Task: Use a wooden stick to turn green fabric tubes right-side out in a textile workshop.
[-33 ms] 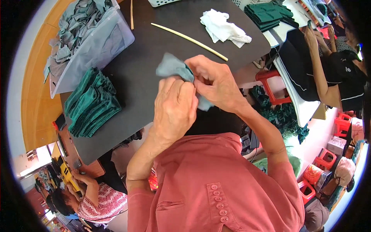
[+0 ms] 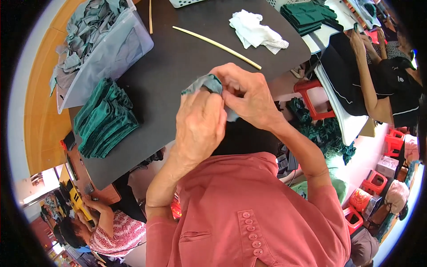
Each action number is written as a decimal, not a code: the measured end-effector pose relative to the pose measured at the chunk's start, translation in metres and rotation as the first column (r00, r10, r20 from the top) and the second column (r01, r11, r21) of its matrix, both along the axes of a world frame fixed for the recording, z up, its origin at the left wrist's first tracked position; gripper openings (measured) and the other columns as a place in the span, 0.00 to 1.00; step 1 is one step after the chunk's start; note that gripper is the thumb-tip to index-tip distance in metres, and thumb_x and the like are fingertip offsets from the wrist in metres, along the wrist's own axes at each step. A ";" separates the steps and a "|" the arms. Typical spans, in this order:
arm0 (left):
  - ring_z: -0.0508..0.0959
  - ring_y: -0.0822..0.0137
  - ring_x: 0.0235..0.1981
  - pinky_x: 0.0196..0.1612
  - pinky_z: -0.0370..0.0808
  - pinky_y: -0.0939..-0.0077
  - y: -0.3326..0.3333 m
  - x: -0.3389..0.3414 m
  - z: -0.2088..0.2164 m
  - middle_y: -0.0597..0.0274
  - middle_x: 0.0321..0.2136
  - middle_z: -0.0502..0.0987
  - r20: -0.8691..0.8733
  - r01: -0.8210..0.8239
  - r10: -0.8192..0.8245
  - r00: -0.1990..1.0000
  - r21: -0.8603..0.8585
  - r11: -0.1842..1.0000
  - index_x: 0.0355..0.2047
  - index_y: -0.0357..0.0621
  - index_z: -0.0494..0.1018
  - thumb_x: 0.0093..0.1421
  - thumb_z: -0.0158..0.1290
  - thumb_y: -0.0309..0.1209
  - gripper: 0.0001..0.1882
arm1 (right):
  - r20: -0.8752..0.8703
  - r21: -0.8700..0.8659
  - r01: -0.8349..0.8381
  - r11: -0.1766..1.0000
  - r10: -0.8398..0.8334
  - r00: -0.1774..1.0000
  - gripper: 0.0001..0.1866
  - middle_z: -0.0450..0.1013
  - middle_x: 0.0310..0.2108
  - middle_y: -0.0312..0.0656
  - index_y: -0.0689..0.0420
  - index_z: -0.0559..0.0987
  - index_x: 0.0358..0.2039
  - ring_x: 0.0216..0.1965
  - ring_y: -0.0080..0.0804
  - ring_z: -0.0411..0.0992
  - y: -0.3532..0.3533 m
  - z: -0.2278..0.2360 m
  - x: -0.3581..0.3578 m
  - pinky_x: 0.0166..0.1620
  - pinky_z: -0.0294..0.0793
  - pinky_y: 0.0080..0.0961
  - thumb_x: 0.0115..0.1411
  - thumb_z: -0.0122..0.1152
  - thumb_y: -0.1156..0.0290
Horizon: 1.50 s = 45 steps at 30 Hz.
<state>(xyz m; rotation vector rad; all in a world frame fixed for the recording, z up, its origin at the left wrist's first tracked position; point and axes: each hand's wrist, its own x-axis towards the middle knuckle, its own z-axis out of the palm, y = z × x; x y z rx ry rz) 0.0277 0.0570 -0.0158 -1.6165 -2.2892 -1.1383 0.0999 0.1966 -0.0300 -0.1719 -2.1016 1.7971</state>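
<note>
A small piece of grey-green cloth with a dark green edge (image 2: pixel 205 82) is pinched between my two hands, above the near side of the dark table. My left hand (image 2: pixel 199 119) is closed on it with the knuckles up, hiding much of it. To the right, my right hand (image 2: pixel 250 96) grips the cloth between thumb and fingers. One edge curls up beyond the left knuckles, and a pale end hangs below between the hands. To the left lies a stack of dark green velvety pieces (image 2: pixel 106 120).
A clear plastic bin (image 2: pixel 126 51) heaped with grey-green cloth stands far left. On the dark table (image 2: pixel 162 95) lie a thin wooden stick (image 2: pixel 216 46) and a crumpled white cloth (image 2: pixel 258 32). Folded green fabric (image 2: pixel 304 18) is far right. Other people sit at both sides, near a red stool (image 2: pixel 313 100).
The far end of the cloth, which stuck out beyond my left hand, has curled back toward my knuckles. Both hands have hardly moved and keep their hold.
</note>
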 end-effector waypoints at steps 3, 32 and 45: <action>0.71 0.53 0.33 0.39 0.68 0.67 -0.003 0.003 -0.007 0.52 0.31 0.71 -0.024 -0.018 0.019 1.000 0.020 1.000 0.35 0.35 0.67 0.52 0.50 0.20 0.09 | -0.125 0.266 0.148 0.953 -0.118 0.985 0.08 0.70 0.22 0.32 0.62 0.73 0.35 0.20 0.12 0.65 -0.005 -0.006 -0.003 0.23 0.64 0.13 0.53 0.53 0.83; 0.70 0.70 0.17 0.23 0.68 0.76 -0.011 0.035 -0.007 0.60 0.16 0.69 0.902 0.109 -0.157 0.403 0.123 0.986 0.25 0.34 0.67 0.66 0.42 0.36 0.18 | -0.123 -0.741 -0.152 0.655 0.090 0.988 0.19 0.72 0.29 0.34 0.57 0.68 0.51 0.24 0.16 0.67 -0.008 -0.012 -0.020 0.27 0.67 0.15 0.58 0.51 0.80; 0.65 0.61 0.16 0.23 0.64 0.67 -0.012 0.040 -0.019 0.55 0.16 0.66 0.648 0.189 -0.164 0.744 0.032 0.981 0.26 0.33 0.66 0.65 0.44 0.33 0.15 | -0.066 0.162 -0.064 0.985 0.076 0.995 0.21 0.73 0.29 0.37 0.52 0.69 0.48 0.23 0.22 0.72 0.000 -0.005 -0.026 0.25 0.71 0.21 0.52 0.57 0.78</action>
